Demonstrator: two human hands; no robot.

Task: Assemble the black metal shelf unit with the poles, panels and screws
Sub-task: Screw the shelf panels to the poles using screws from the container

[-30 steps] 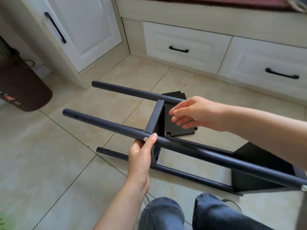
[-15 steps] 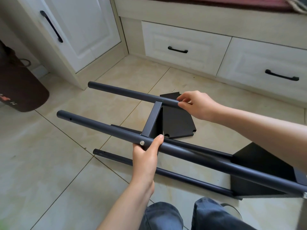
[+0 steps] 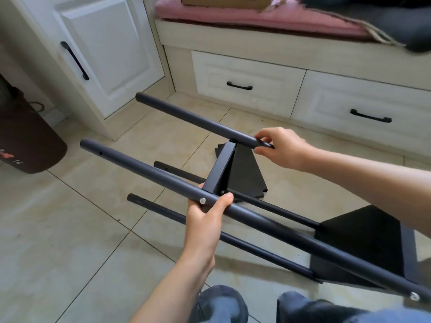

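left hand (image 3: 205, 215) wraps near pole (image 3: 144, 167) by its screw (image 3: 202, 200) | right hand (image 3: 282, 146) pinches far pole (image 3: 198, 118) | we brace both so the middle panel (image 3: 220, 170) between our fingers stays square

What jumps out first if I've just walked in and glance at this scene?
A half-built black shelf frame lies tilted across the tiled floor, its long poles pointing toward the white cabinets. The left hand grips the nearest pole right by a silver screw, while the right hand holds the far pole. Behind, a pink cushion tops the drawer bench.
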